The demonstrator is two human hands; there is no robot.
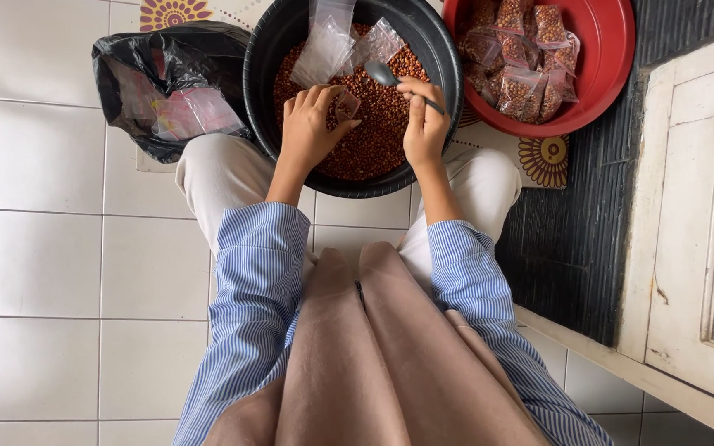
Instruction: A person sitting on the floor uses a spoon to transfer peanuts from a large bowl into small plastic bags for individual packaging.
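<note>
Overhead, left hand [311, 124] pinches a small clear bag [345, 104] above the black basin [259, 49] of peanuts, right hand [423, 124] clamped on a spoon [386, 76]; filled bags [522, 58] fill the red bowl [613, 49] at right.

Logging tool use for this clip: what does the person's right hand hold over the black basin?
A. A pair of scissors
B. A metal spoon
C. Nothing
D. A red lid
B. The right hand grips a metal spoon, bowl pointing left above the reddish-brown nuts in the black basin.
</note>
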